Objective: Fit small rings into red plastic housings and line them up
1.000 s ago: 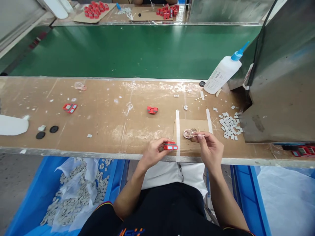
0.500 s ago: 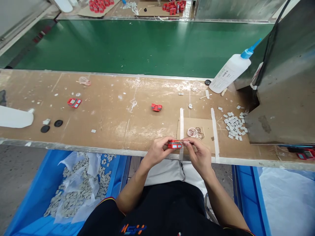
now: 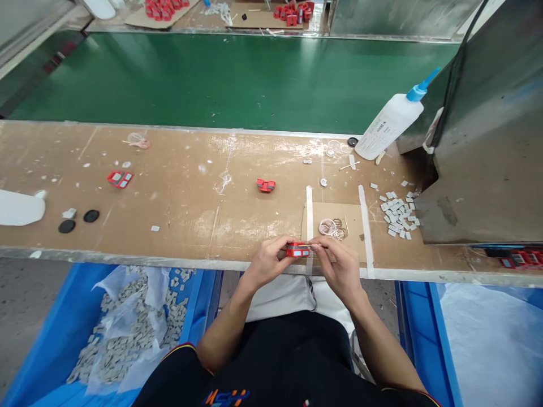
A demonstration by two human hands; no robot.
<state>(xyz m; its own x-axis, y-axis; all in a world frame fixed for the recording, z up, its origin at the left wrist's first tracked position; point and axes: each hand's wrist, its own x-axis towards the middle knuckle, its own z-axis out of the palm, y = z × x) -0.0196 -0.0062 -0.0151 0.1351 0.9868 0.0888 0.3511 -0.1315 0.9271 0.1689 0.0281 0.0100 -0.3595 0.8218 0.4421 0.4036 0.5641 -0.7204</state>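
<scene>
At the table's front edge, my left hand is closed around one end of a small red toy vehicle with light grey windows. My right hand pinches a thin wooden stick, whose tip lies against or just over the top of the toy. Just beyond my right hand, a clear round dish and some brownish rings rest on a cardboard patch. Another red piece lies farther back on the table. The fingertips partly hide both ends of the toy.
A white bottle with a blue nozzle stands at the back right, near a metal housing. Small grey-white tiles lie heaped beside it. Blue bins flank me below the table. A green belt runs behind.
The view has shifted slightly, so the table things appear a little farther left. Both hands keep their hold on the toy and the stick, with only a slight movement of the fingers.
</scene>
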